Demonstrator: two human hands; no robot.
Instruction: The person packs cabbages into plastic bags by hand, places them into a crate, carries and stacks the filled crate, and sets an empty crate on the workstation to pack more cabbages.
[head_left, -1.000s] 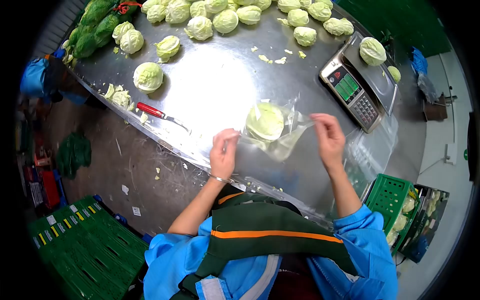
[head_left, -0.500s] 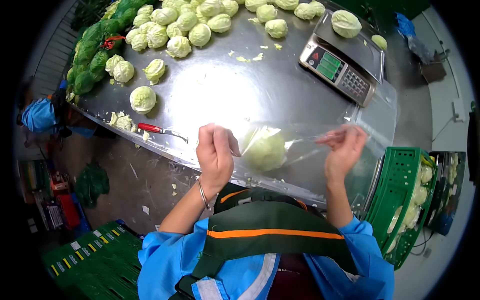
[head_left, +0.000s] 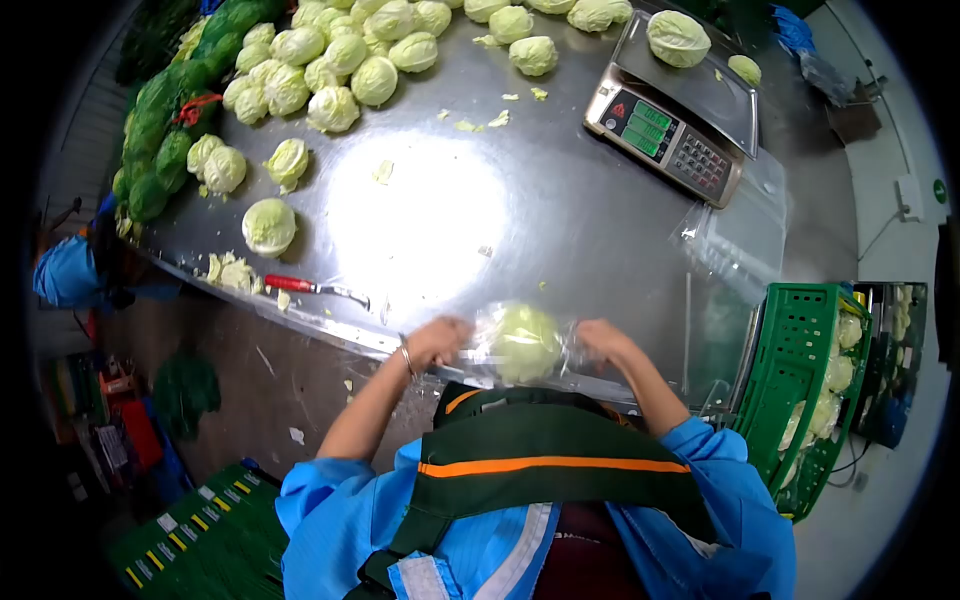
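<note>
A pale green cabbage (head_left: 527, 345) sits inside a clear plastic bag (head_left: 487, 350) at the table's front edge, close to my body. My left hand (head_left: 440, 342), a bangle at its wrist, is closed on the left side of the bag. On the other side my right hand (head_left: 602, 343) grips the bag too, its fingers smeared by motion. A red-handled knife (head_left: 318, 288) with a curved blade lies to the left, beside trimmed leaves (head_left: 234, 273).
Several loose cabbages (head_left: 345, 55) and green net sacks (head_left: 160, 130) cover the back left of the metal table (head_left: 560, 220). A scale (head_left: 660, 145) bearing a cabbage stands back right, near flat clear bags (head_left: 745, 220). A green crate (head_left: 790, 370) holds bagged cabbages.
Both hands have come lower and nearer my body, and closer together. The bag, stretched out to the right before, is now drawn in around the cabbage. The view has shifted slightly.
</note>
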